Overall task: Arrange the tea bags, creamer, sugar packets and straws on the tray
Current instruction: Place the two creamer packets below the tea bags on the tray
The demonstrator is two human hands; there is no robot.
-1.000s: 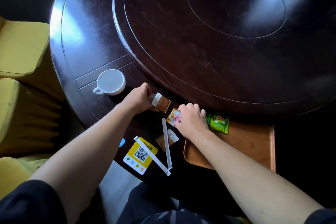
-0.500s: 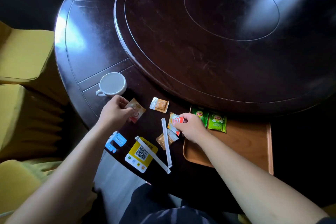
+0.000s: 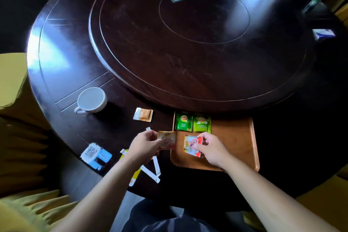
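A wooden tray (image 3: pixel 235 149) lies at the table's near edge. Two green tea bags (image 3: pixel 192 123) sit side by side in its far left corner. My right hand (image 3: pixel 211 149) holds a red and white creamer packet (image 3: pixel 191 146) flat over the tray's left part. My left hand (image 3: pixel 145 145) grips a second creamer packet (image 3: pixel 167 139) right at the tray's left rim. A brown sugar packet (image 3: pixel 143 114) rests on the table left of the tray. Two white wrapped straws (image 3: pixel 153 170) lie partly hidden under my left forearm.
A white cup (image 3: pixel 91 100) stands at the left. A blue and white QR stand (image 3: pixel 96 154) and a yellow card (image 3: pixel 134 177) lie near the table's edge. The raised turntable (image 3: pixel 197 39) fills the middle. Yellow chairs (image 3: pixel 13 100) stand at the left.
My right hand carried its creamer packet from the table onto the tray. My left hand brought the other creamer packet from near the cup rightward to the tray's rim.
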